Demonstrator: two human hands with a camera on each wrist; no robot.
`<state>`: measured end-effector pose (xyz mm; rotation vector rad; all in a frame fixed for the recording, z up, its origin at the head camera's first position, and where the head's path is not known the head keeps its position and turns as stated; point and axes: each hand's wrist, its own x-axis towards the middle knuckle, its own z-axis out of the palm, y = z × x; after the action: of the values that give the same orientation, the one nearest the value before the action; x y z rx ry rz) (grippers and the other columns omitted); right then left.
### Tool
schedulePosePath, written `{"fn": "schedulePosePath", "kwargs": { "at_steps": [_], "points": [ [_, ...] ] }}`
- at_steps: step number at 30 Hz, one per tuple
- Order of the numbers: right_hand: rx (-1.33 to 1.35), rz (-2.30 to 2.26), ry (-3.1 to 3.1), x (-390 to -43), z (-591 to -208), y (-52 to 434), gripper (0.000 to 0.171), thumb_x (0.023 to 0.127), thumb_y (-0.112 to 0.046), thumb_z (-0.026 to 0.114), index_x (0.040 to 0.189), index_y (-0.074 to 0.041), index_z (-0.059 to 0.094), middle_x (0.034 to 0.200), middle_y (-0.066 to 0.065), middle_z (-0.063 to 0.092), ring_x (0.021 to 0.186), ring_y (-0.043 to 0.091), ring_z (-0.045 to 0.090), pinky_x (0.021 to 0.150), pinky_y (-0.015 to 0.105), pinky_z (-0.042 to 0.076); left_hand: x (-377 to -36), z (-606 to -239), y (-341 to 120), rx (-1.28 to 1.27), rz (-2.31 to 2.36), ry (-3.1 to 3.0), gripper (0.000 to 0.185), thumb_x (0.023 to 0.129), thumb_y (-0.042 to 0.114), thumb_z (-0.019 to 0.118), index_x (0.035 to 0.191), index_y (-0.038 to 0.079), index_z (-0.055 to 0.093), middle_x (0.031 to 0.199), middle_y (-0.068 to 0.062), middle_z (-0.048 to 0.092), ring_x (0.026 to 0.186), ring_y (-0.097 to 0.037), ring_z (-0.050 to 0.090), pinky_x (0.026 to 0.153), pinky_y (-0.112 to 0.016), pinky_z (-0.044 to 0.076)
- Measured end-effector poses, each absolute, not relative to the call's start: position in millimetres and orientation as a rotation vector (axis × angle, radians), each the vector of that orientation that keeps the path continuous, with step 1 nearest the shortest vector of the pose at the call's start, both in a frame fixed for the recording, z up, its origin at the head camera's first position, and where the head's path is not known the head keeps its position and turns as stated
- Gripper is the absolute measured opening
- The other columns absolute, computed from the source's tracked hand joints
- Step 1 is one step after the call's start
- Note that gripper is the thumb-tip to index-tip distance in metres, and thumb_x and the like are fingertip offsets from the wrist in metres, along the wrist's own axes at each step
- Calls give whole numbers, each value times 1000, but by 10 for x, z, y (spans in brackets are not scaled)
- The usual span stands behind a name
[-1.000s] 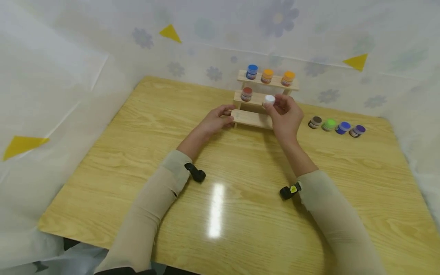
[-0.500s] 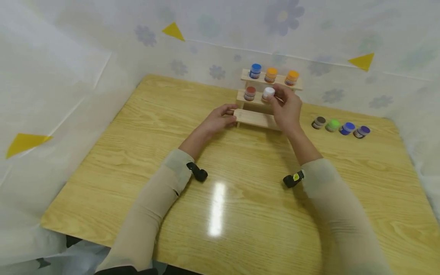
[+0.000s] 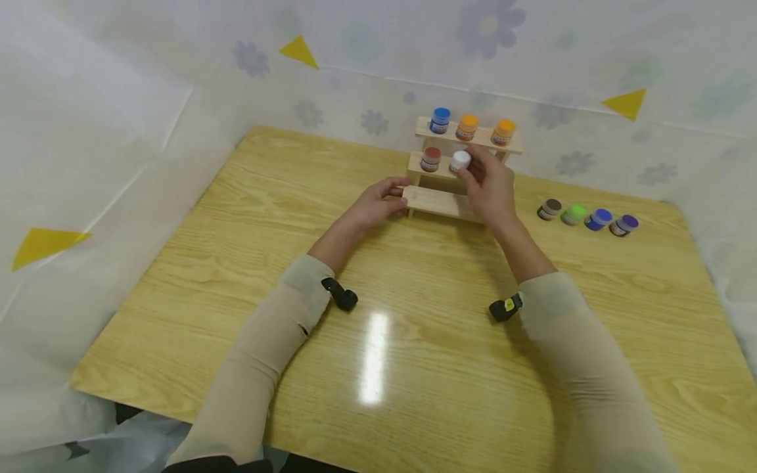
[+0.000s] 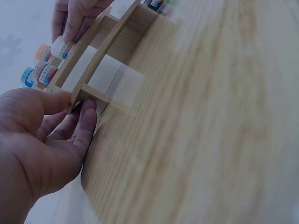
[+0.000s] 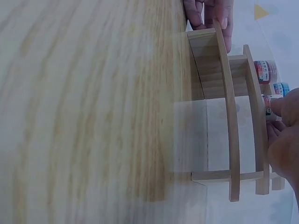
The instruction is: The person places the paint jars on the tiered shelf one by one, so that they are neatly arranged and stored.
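Wooden rack [image 3: 440, 202] looks a little over half loaded

The right hand [image 3: 493, 190] pinches the white jar [image 3: 459, 162] between thumb and fingers, at the middle tier just right of the brown-red jar [image 3: 431, 159]; whether it sits fully down is unclear. The left hand [image 3: 375, 203] grips the rack's near left end, thumb above, other fingers curled beneath. Beyond, the far top tier bears a blue jar [image 3: 440, 121] and two orange jars [image 3: 467, 129]. Seemingly still to place: the dark brown jar [image 3: 549, 210], green jar [image 3: 573, 215], deep blue jar [image 3: 598, 220] and purple jar [image 3: 623, 226], on the table [image 3: 437, 328] at right
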<state>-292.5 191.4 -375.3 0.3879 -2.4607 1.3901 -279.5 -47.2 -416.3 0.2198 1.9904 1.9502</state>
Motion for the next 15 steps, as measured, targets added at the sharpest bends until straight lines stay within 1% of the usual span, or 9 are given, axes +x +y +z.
{"fn": "schedulePosePath", "kwargs": {
  "at_steps": [3, 7, 10, 13, 15],
  "points": [
    [385, 1421, -2427, -2888, -3769, 1930, 44, 95, -5, 66, 138, -1, 55, 135, 14, 59, 125, 22, 57, 103, 26, 48, -2784, -4166, -470, 214, 1948, 1989, 45, 101, 4, 56, 144, 11, 49, 127, -15, 53, 111, -27, 60, 96, -35, 54],
    [379, 1518, -2329, -2791, -3806, 1968, 45, 94, -3, 67, 136, 3, 55, 133, 18, 60, 125, 26, 57, 104, 30, 48, -2777, -4157, -470, 212, 1940, 1997, 45, 100, 5, 57, 144, 12, 50, 126, -14, 53, 110, -26, 60, 95, -34, 54],
    [338, 1611, -2277, -2611, -3731, 1960, 46, 93, -1, 66, 137, 6, 53, 133, 23, 57, 127, 32, 55, 106, 34, 47, -2776, -4146, -476, 211, 1940, 2002, 45, 100, 5, 58, 144, 12, 50, 126, -13, 53, 110, -24, 60, 94, -32, 54],
    [278, 1693, -2250, -2423, -3660, 1969, 50, 93, 0, 67, 139, 6, 51, 134, 23, 56, 127, 34, 54, 107, 36, 45, -2784, -4151, -488, 212, 1945, 1999, 45, 100, 5, 58, 144, 12, 50, 127, -13, 54, 111, -23, 60, 93, -33, 54],
    [235, 1759, -2230, -2335, -3640, 2005, 53, 91, -2, 70, 140, 4, 51, 134, 21, 57, 127, 33, 54, 107, 34, 45, -2791, -4157, -496, 215, 1945, 1998, 45, 100, 5, 58, 144, 12, 50, 128, -13, 53, 111, -23, 59, 94, -33, 54]
  ]
}}
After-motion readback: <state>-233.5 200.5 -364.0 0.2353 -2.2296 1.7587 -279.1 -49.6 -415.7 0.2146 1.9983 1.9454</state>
